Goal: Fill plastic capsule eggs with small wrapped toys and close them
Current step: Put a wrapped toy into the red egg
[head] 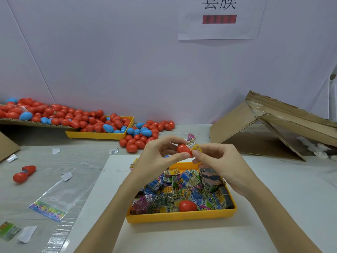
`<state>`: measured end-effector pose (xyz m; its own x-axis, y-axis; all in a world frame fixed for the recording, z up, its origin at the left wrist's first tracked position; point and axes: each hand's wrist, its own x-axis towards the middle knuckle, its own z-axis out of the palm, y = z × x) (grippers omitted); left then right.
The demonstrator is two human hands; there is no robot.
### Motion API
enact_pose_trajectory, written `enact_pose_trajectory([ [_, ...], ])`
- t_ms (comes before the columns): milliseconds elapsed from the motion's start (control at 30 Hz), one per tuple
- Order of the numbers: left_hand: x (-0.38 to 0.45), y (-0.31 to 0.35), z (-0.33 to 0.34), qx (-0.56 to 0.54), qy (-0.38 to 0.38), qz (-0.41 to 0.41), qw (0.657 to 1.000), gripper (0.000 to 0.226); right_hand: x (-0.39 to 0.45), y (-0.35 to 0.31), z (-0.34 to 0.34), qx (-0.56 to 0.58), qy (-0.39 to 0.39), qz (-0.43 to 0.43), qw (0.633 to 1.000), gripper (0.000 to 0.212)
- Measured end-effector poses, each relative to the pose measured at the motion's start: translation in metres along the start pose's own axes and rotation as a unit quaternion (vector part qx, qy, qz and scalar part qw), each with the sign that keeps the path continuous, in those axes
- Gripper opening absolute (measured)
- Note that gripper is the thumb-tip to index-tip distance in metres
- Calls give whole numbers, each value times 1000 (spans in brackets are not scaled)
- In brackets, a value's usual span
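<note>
Left hand (160,152) fingers pinch red egg half (183,149). Right hand (218,157) fingers pinch wrapped toy (195,146) against egg opening, above yellow tray (180,217).

A white paper sign (221,19) with black characters and a red bar hangs on the pale wall (109,52) behind the table (36,157). At the right far corner a brown cardboard box (273,125) with clear tape on its flaps lies tipped over. A white sheet (273,179) covers the table's middle. Near the left edge lie a clear plastic bag (60,194) with a rainbow-coloured header strip and several small white paper scraps (27,233).
</note>
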<state>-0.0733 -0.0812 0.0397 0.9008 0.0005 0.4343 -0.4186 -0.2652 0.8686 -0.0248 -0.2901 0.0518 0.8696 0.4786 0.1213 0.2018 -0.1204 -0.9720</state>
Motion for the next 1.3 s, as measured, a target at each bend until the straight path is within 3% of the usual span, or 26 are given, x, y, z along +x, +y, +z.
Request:
enact_pose_trajectory([
  [500, 0, -4, 2, 16, 18, 41, 999, 38, -2, -1, 2, -9, 5, 13, 1000, 26],
  [700, 0, -6, 2, 36, 52, 97, 993, 36, -1, 2, 11, 64, -1, 58, 996, 39],
  [867, 1, -8, 5, 144, 76, 161, 973, 31, 0, -1, 11, 224, -81, 112, 965, 36],
  [967, 1, -9, 8, 227, 42, 175, 957, 34, 0, -3, 11, 270, -104, 144, 947, 34],
  [1133, -3, -8, 9, 204, -27, 131, 970, 44, 1, -1, 6, 279, -113, 158, 940, 33],
  [1300, -1, -8, 8, 210, -8, 150, 966, 42, 2, -3, 2, 256, -133, 166, 943, 41],
])
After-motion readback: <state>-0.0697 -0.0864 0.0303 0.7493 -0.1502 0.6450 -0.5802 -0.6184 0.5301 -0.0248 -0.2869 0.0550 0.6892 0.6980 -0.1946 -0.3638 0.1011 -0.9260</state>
